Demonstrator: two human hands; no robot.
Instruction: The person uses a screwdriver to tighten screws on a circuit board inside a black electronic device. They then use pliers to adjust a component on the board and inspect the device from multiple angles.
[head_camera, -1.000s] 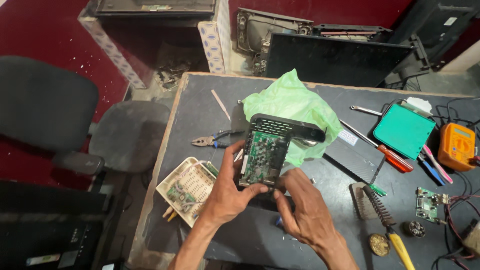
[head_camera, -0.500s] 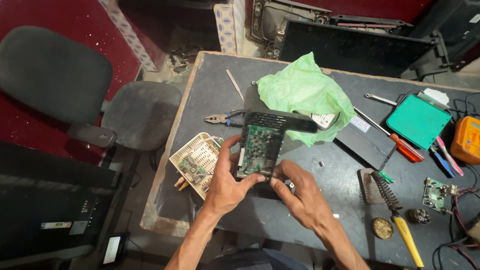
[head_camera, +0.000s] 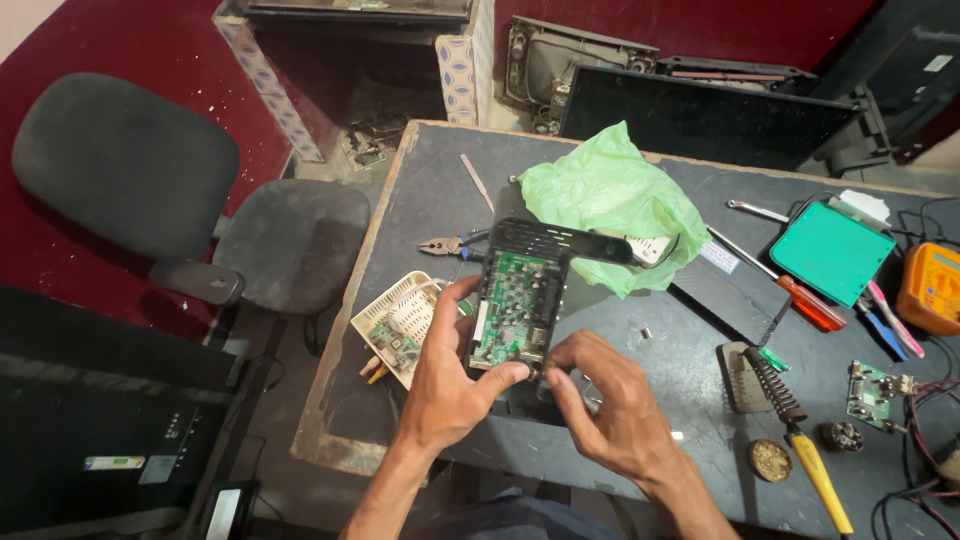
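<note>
Dark bench (head_camera: 420, 300) crowded with repair tools, green circuit board (head_camera: 515, 312) lifted over its near edge.
Left hand (head_camera: 450, 385) grips the board's side, tilting it for view; right hand (head_camera: 610, 410) fingers pinch narrowly at its lower corner.

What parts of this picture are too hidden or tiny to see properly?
- Head view: the near end of the circuit board is covered by the left hand and right hand.
- Head view: whatever lies under the green bag is hidden by it.
- Head view: the small board has parts too tiny to tell.
- Head view: the meter is cut off by the right edge.
</note>
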